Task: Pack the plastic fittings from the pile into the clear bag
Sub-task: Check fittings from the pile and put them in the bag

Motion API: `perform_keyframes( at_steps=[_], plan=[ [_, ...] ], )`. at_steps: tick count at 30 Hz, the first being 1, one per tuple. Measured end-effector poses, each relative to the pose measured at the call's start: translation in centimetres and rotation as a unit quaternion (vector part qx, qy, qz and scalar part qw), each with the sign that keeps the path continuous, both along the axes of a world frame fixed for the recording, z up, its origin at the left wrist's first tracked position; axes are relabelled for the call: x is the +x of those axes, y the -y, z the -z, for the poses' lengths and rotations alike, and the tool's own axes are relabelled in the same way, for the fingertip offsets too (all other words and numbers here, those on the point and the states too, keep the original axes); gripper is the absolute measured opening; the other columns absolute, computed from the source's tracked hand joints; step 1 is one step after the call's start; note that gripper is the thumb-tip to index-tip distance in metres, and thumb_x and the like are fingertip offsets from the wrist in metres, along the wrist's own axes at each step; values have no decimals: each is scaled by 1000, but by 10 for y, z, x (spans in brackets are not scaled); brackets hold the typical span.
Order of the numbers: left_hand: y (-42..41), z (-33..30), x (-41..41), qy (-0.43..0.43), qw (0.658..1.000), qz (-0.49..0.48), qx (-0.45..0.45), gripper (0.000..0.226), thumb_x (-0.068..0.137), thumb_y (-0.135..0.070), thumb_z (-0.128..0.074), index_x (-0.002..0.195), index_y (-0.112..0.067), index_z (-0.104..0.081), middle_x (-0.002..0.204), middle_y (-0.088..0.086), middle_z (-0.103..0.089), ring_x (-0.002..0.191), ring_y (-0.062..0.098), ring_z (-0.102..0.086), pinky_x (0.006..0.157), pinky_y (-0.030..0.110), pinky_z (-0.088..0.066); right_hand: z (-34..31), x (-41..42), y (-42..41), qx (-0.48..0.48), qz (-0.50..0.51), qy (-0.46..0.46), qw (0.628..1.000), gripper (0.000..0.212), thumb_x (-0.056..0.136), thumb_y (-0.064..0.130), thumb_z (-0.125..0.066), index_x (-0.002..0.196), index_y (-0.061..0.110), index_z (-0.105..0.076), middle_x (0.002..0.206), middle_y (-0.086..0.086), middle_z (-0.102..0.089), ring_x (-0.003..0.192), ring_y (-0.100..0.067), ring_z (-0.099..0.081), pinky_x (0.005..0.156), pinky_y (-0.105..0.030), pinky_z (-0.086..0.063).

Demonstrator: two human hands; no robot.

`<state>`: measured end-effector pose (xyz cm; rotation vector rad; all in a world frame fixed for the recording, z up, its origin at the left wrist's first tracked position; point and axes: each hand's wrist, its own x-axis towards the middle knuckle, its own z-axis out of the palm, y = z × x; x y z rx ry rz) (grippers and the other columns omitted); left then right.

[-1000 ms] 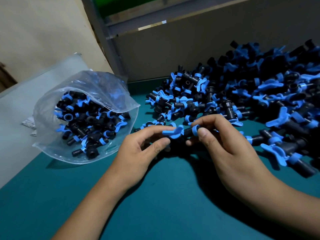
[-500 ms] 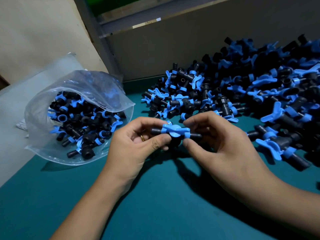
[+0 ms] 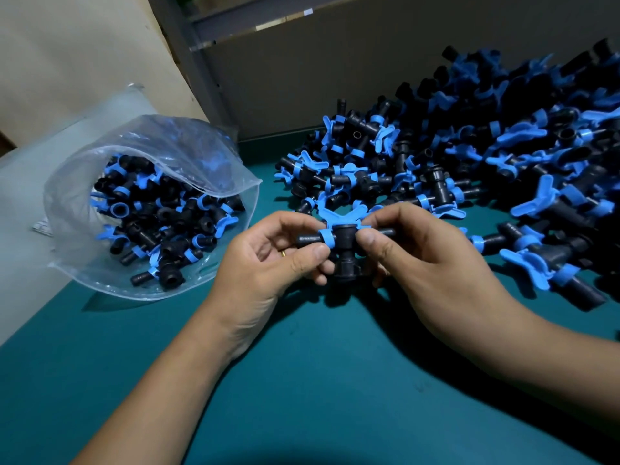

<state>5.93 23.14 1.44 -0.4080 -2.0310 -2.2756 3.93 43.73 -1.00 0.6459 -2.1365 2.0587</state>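
Note:
A black fitting (image 3: 343, 241) with blue wing clips is held between both hands above the green table. My left hand (image 3: 268, 260) pinches its left end and my right hand (image 3: 426, 260) pinches its right end. A large pile of black and blue fittings (image 3: 486, 162) spreads across the right and back of the table, just beyond my fingers. The clear bag (image 3: 188, 152) lies open on the left, its mouth facing right, holding several fittings.
The green table (image 3: 302, 380) runs toward me beneath my forearms. A grey board (image 3: 335, 68) stands upright behind the pile. A pale surface (image 3: 20, 229) borders the table at the left, under part of the bag.
Both hands have lifted the fitting off the pile's edge and drawn it toward me. It has turned so its blue wings point up.

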Motion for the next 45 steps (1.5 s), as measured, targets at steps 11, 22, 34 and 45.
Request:
perform_keyframes(
  at_steps=[11, 22, 34, 45],
  plan=[
    [1, 6, -4, -12, 999, -13, -35, 26, 77, -16, -84, 98, -12, -71, 83, 13, -70, 67, 25, -66, 68, 31, -58, 1, 1, 0, 44, 2, -16, 999, 10, 96, 44, -68, 101, 36, -64, 86, 7, -73, 73, -18, -68, 72, -49, -57],
    [-13, 4, 0, -63, 990, -32, -126, 20, 88, -15, -73, 94, -10, -55, 80, 1, -62, 69, 11, -58, 65, 22, -50, -6, 6, -1, 153, 43, -49, 986, 16, 97, 47, -59, 101, 32, -63, 80, 25, -64, 76, -1, -59, 67, -14, -39],
    [-6, -2, 4, -150, 891, -66, -423, 35, 105, -43, -44, 81, -20, -50, 71, -15, -50, 67, 7, -46, 62, 24, -37, -21, 13, 1, 267, 56, -101, 957, 41, 91, 64, -41, 86, 26, -57, 67, 18, -60, 70, 3, -54, 65, -12, -41],
    [27, -8, -2, -88, 957, -16, -276, 34, 106, -37, -48, 85, -11, -53, 69, -4, -33, 61, 15, -31, 55, 28, -28, -20, 5, -10, 229, 27, -87, 969, 46, 103, 59, -42, 85, 18, -51, 70, -3, -54, 61, -14, -47, 64, -37, -46]
  ],
)
